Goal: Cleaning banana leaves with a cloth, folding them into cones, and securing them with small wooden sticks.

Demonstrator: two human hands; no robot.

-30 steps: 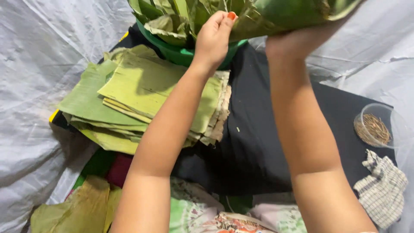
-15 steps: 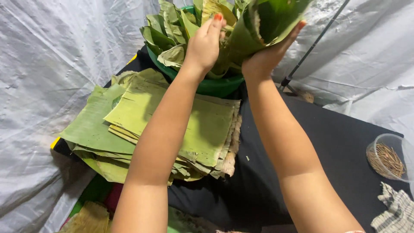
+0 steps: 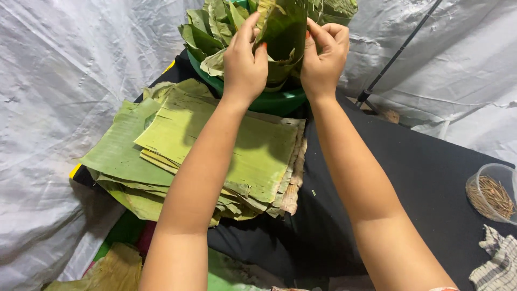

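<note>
Both hands pinched one dark folded leaf (image 3: 283, 32) standing upright atop the green basin (image 3: 269, 101), left hand (image 3: 245, 67) and right hand (image 3: 322, 62) level either side, flat leaf stack (image 3: 215, 151) lying nearer on the counter (image 3: 409, 178)

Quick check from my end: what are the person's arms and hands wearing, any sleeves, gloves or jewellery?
Both forearms are bare right up to the bottom edge of the picture: no sleeves in view, no gloves, no watch or bracelet at the wrists. The left hand has orange-red varnish on a nail; the right hand shows the same colour on one nail. I see no rings on the fingers that show.
</note>
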